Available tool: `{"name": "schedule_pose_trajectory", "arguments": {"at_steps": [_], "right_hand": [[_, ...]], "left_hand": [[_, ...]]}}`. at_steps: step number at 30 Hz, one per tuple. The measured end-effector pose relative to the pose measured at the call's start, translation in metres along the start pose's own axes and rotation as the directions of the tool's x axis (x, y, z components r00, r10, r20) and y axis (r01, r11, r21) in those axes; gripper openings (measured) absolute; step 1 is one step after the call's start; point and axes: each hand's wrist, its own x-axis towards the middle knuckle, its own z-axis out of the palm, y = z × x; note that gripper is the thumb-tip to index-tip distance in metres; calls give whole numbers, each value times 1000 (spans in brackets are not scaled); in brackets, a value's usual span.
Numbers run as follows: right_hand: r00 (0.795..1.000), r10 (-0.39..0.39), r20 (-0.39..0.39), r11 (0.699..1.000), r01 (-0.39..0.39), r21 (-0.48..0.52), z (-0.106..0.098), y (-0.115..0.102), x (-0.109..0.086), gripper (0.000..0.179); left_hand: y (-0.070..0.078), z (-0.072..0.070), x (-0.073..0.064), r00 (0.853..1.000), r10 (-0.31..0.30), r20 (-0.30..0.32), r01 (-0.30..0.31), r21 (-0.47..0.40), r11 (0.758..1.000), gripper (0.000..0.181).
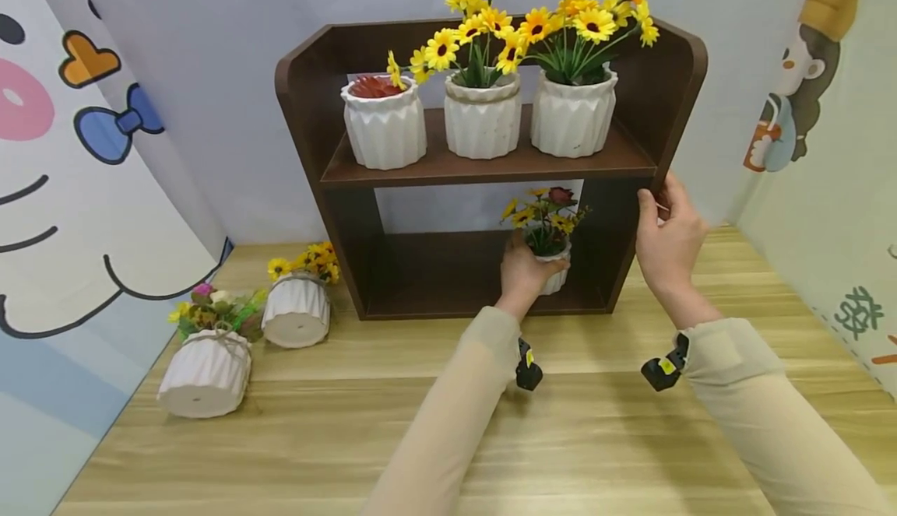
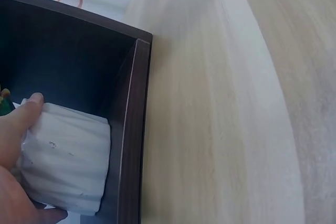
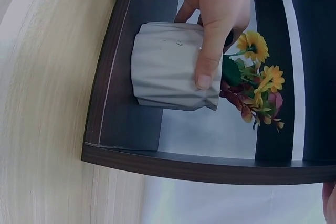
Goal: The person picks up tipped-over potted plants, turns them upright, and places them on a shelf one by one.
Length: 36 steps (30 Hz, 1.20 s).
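Observation:
A dark brown two-tier shelf (image 1: 490,177) stands on the wooden table. In its lower tier, toward the right, my left hand (image 1: 525,271) grips a white ribbed flower pot (image 1: 556,279), thumb on one side and fingers round the other. Yellow flowers, a dark red bloom and green leaves rise from this pot, as the right wrist view shows. The pot sits at the lower board in both wrist views. At the shelf's right side panel, my right hand (image 1: 671,247) holds the edge, thumb at the front and fingers curled along the outer side, partly hidden.
On the upper tier stand a white pot with a red succulent (image 1: 384,127) and two pots of yellow flowers (image 1: 483,123) (image 1: 575,115). Left of the shelf, two flower pots (image 1: 205,376) (image 1: 297,310) lie tipped on the table (image 1: 336,438). Printed walls flank both sides.

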Motion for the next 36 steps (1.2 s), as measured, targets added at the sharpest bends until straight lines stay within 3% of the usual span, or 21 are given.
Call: {"name": "schedule_pose_trajectory", "arguments": {"at_steps": [6, 14, 24, 30, 36], "right_hand": [[1000, 0, 4, 1000, 0, -15, -1, -1, 0, 28], [1000, -6, -1, 1000, 6, -10, 0, -1, -2, 29], [1000, 0, 2, 1000, 0, -24, 0, 0, 0, 29], [1000, 7, -1, 1000, -7, -19, -2, -1, 1, 27], [1000, -4, 2, 1000, 4, -11, -1, -1, -2, 26]], "left_hand": [[-3, 1, -1, 999, 40, 4, -40, 51, 998, 94], [-7, -4, -2, 997, 80, -4, -77, 199, 977, 93], [-8, -17, -13, 998, 59, 13, -60, 117, 991, 76], [-12, -34, -25, 994, 45, 95, -54, 90, 994, 61], [-23, -52, -31, 986, 65, 156, -85, 126, 988, 57]]}}
